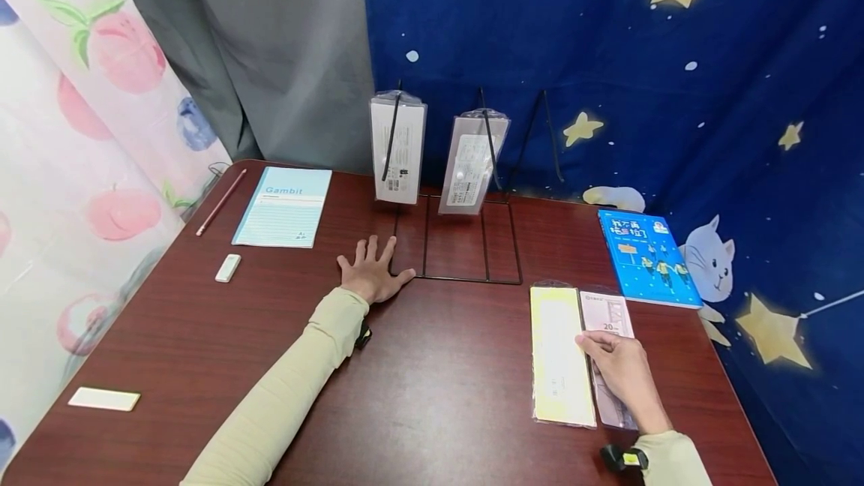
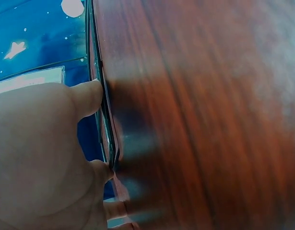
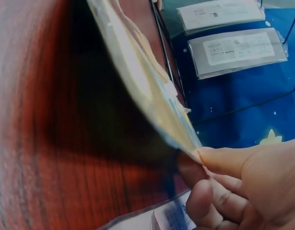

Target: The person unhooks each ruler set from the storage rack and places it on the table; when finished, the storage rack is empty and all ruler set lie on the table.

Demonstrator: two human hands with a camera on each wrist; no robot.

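My left hand (image 1: pixel 371 268) lies flat on the dark wooden table (image 1: pixel 432 366), fingers spread, just left of a black wire rack (image 1: pixel 466 246). In the left wrist view its thumb (image 2: pixel 87 96) touches the rack's base wire (image 2: pixel 106 124). Two packaged items (image 1: pixel 397 148) (image 1: pixel 471 163) hang on the rack's hooks; a third hook (image 1: pixel 548 133) is bare. My right hand (image 1: pixel 594 342) pinches the right edge of a flat yellow package (image 1: pixel 560 355). The right wrist view shows that package (image 3: pixel 137 81) raised off the table at the pinched edge between thumb and fingers (image 3: pixel 197 160). A grey-white package (image 1: pixel 607 317) lies under the hand.
A light blue Gambit notebook (image 1: pixel 285 206), a pencil (image 1: pixel 221 201) and a white eraser (image 1: pixel 228 268) lie at the back left. A white flat slab (image 1: pixel 104 398) sits near the left front edge. A blue book (image 1: pixel 646 257) lies at the right. Curtains hang behind.
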